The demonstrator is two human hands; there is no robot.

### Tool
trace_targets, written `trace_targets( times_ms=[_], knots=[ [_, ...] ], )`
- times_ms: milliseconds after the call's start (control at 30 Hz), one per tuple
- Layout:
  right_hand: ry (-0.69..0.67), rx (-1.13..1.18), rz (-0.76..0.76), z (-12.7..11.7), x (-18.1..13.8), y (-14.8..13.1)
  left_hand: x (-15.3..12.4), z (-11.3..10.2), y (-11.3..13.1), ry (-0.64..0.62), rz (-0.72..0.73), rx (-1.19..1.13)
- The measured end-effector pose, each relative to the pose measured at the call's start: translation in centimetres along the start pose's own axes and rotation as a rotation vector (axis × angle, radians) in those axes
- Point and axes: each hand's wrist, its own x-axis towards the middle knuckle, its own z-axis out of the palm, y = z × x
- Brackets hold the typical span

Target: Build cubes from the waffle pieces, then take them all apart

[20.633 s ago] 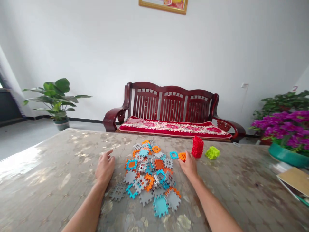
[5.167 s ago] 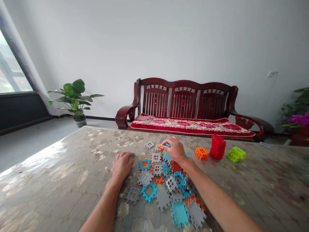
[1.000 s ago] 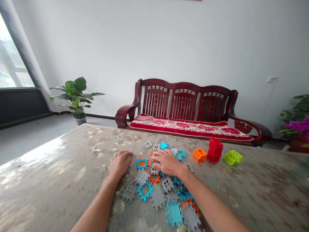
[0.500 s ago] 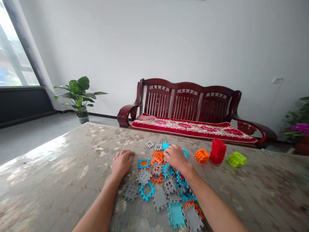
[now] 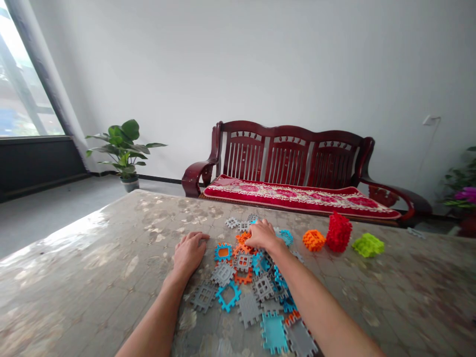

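Observation:
A pile of toothed plastic interlocking tiles in grey, blue and orange lies on the table. My right hand is over the far part of the pile, its fingers curled down and pinched at an orange interlocking tile; the fingertips are partly hidden. Close by are a blue ring-like tile and a grey window tile. My left hand lies palm down on the table left of the pile, fingers loosely stretched and holding nothing. Nearest to it is a blue tile with an orange middle.
To the right of the pile stand an orange block shape, a taller red one and a yellow-green one. A patterned cover lies over the table. Behind it is a wooden bench; a potted plant stands at left.
My right hand has shifted slightly left and toward the orange tile at the pile's far side. My left hand rests as before. The view has moved a little.

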Motion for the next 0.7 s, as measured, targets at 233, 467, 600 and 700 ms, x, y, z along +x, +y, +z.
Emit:
trace_targets(
  times_ms=[233, 467, 600, 700],
  knots=[
    [0.103, 0.116, -0.029, 0.1, -0.4, 0.4, -0.1, -0.1, 0.2, 0.004, -0.006, 0.01],
    [0.429, 0.316, -0.076, -0.2, -2.5, 3.9, 0.0, 0.2, -0.1, 0.016, 0.007, 0.024],
    [0.459, 0.407, -0.1, 0.8, -4.2, 8.1, 0.3, 0.5, -0.4, 0.03, 0.007, 0.016],
    [0.479, 0.521, -0.048, 2.1, -5.2, 10.4, 0.4, 0.7, -0.6, 0.029, 0.014, 0.002]
  ],
)
